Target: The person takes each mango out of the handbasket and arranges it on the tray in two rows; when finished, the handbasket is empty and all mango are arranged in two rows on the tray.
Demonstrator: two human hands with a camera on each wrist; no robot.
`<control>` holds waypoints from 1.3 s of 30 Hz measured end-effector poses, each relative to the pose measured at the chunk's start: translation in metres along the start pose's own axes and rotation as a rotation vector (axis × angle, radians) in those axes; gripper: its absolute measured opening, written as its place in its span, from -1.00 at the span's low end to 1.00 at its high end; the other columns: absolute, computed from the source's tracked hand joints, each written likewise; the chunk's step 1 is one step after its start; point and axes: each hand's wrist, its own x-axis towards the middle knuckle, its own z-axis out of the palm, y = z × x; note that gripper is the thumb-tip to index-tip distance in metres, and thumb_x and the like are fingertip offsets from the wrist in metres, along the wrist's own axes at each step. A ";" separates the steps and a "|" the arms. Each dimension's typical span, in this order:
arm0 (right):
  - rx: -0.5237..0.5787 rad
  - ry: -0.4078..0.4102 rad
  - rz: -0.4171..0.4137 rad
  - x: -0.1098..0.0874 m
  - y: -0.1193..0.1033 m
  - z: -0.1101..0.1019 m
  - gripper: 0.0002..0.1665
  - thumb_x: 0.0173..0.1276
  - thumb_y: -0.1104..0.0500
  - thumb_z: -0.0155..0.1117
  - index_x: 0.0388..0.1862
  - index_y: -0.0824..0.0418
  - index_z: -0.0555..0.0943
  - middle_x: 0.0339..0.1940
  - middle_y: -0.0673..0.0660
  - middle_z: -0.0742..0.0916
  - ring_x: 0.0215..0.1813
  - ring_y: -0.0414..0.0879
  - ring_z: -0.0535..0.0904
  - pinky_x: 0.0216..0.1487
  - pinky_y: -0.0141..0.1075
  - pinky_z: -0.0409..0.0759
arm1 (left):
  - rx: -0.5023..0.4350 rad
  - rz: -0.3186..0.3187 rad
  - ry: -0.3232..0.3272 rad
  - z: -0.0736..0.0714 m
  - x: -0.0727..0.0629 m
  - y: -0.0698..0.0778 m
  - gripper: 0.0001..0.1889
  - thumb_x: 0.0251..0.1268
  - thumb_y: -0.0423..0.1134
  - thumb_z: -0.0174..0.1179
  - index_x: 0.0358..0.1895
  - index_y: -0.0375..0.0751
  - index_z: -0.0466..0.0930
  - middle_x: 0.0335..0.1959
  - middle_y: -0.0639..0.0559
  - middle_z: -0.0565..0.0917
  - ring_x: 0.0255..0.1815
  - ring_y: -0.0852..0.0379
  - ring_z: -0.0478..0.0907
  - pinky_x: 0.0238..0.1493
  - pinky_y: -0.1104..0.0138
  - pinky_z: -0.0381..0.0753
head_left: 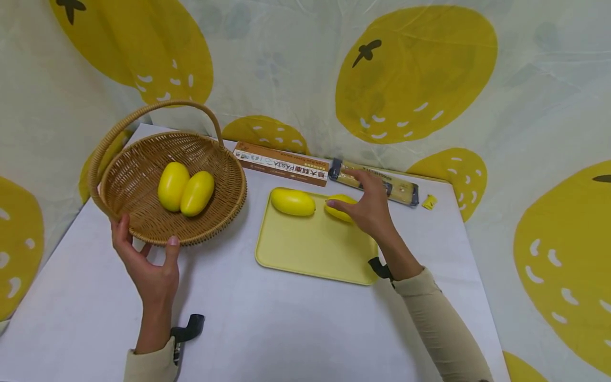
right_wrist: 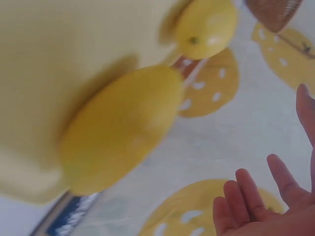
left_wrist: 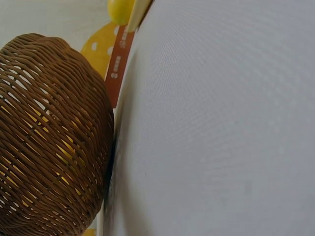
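Beige sleeves point(head_left: 431, 318) extend over the white worktop point(head_left: 267, 329). The left grip point(head_left: 151, 271) pinches the rim of a wicker basket point(head_left: 226, 178) holding two yellow fruits point(head_left: 198, 193) (side by side, touching). The right grip point(head_left: 372, 211), thumb and fingers spread, is near the rightmost fruit point(head_left: 340, 215) on a pale yellow tray point(head_left: 310, 246); another fruit point(head_left: 291, 202) lies to its left, along the far edge.

The basket point(head_left: 226, 183) is rough wicker, the yellow fruits point(head_left: 293, 201) glossy, the tray point(head_left: 305, 249) smooth.
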 end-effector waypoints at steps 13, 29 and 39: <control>0.108 0.021 -0.208 0.006 -0.059 0.017 -0.04 0.04 -0.05 0.78 0.46 -0.05 0.59 0.41 0.06 0.63 0.46 0.06 0.43 0.46 0.15 0.35 | 0.001 -0.001 0.000 -0.001 0.000 0.000 -0.12 0.23 -0.24 0.29 0.63 -0.17 0.12 0.77 -0.09 -0.01 0.67 -0.17 0.15 0.42 0.25 0.38; 0.288 -0.047 -0.387 0.020 -0.105 0.056 -0.06 0.09 0.00 0.76 0.48 -0.05 0.57 0.44 -0.11 0.63 0.51 -0.19 0.45 0.52 -0.05 0.40 | 0.007 0.003 -0.005 -0.001 0.000 0.000 -0.11 0.22 -0.24 0.29 0.64 -0.14 0.12 0.78 -0.11 -0.02 0.67 -0.18 0.15 0.41 0.26 0.37; 0.330 -0.107 -0.439 0.030 -0.135 0.084 -0.10 0.10 -0.03 0.75 0.44 -0.01 0.60 0.43 -0.08 0.64 0.50 -0.19 0.44 0.45 -0.14 0.48 | 0.011 0.006 -0.005 -0.001 0.002 -0.004 -0.10 0.21 -0.25 0.29 0.65 -0.14 0.12 0.78 -0.11 -0.02 0.67 -0.19 0.15 0.40 0.25 0.38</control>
